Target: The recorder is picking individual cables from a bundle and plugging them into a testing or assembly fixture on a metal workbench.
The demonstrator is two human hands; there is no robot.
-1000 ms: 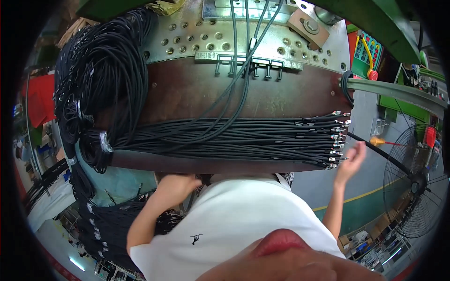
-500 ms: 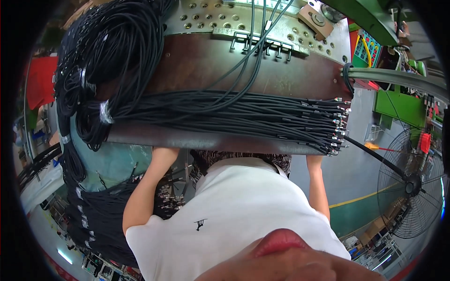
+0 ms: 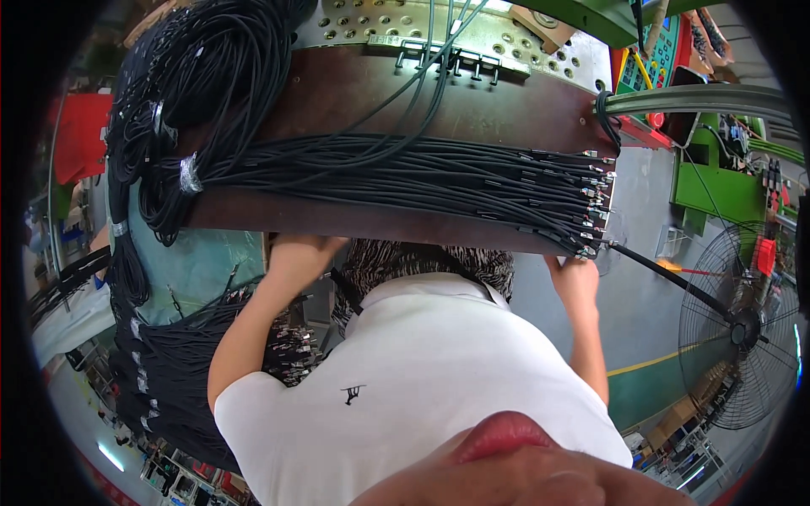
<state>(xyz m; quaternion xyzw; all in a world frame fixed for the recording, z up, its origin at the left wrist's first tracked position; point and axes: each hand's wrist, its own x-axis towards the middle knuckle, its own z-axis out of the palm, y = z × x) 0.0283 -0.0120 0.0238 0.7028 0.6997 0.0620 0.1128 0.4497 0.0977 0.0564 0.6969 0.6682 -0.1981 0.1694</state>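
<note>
A large bundle of black cables [image 3: 380, 173] lies across a dark brown board [image 3: 337, 93], its metal-tipped ends gathered at the right edge. Silvery wrap [image 3: 190, 173] binds the bundle at the left, where the cables loop into a thick coil [image 3: 221, 76]. At the board's near edge, my left hand [image 3: 304, 253] is partly under the rim, its fingertips hidden. My right hand [image 3: 575, 277] is at the near right corner, just below the cable ends, with its fingers mostly hidden by the edge. Neither hand shows anything held.
A perforated metal plate [image 3: 354, 25] with a row of black hooks [image 3: 447, 63] stands behind the board. More bundled cables [image 3: 181, 363] lie at lower left beside a green surface [image 3: 202, 270]. A black floor fan [image 3: 742, 329] stands right, with green machinery [image 3: 713, 181] beyond.
Both hands show more from under the board's near edge than before. The board and cables sit slightly higher and further left in view.
</note>
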